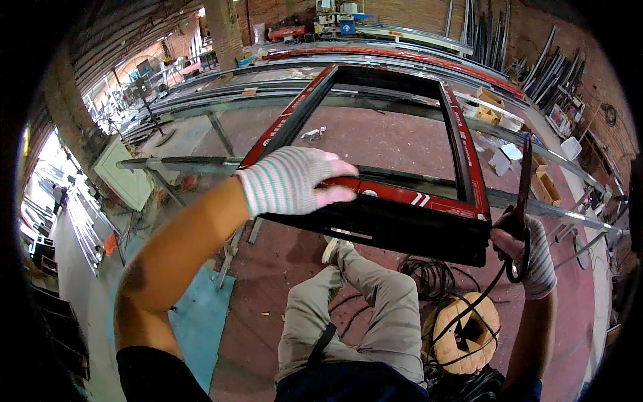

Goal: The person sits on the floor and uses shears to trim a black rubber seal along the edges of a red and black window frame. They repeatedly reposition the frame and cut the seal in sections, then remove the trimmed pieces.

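A rectangular window frame (422,199), black with red film on its faces, rests tilted on metal trestle rails in front of me. My left hand (298,179), in a striped knit glove, lies over its near left corner, fingers pointing right and thumb apart. At the near right corner my right hand (526,251), also gloved, is closed around the handles of dark scissors (524,177), whose blades point upward. A black rubber strip (470,305) runs from beside that hand down to the floor; whether the fingers also hold it is hidden.
Below my right arm stand a cardboard spool (469,328) and coiled black strip (435,278). Metal rails (181,163) of the trestle extend to both sides. Long profiles (395,57) lie behind the frame. Cardboard boxes (546,186) sit at the right, a blue sheet (207,321) at the left.
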The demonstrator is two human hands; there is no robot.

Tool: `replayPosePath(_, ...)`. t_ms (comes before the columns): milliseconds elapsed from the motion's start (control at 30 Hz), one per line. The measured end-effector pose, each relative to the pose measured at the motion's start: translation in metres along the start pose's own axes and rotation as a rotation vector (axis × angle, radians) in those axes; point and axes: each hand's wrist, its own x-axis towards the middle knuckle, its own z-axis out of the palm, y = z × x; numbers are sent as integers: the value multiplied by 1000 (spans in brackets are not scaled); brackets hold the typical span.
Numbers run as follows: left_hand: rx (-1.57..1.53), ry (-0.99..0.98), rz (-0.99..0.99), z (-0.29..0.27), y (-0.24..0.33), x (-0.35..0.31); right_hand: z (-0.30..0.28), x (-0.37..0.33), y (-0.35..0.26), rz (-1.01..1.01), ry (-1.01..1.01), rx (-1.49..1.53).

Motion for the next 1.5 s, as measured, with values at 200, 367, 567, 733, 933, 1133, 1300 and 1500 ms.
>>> replayPosePath(200, 17, -32, -109, -14, -39, -44, 5, 0, -7, 11, 18, -30)
replayPosePath(367, 52, 98, -39, -3, -22, -33, 4, 1, -2, -6, 4, 16)
replayPosePath(567, 106, -2, -29, -2, -10, -13, -5, 4, 13, -21, -12, 81)
replayPosePath(733, 108, -65, -85, -10, -7, -11, 5, 1, -6, 42, 40, -93)
replayPosePath(933, 167, -31, -39, -7, 1, 0, 9, -1, -8, -27, 47, -84)
replayPosePath(1133, 173, -133, -46, -12, 7, 10, 2, 0, -6, 9, 17, -72)
replayPosePath(1300, 105, -16, -12, -12, -17, -20, 2, 0, 2, -4, -3, 96)
replayPosePath(1500, 130, -10, -65, -25, -52, -61, -3, 4, 6, 37, -25, 77)
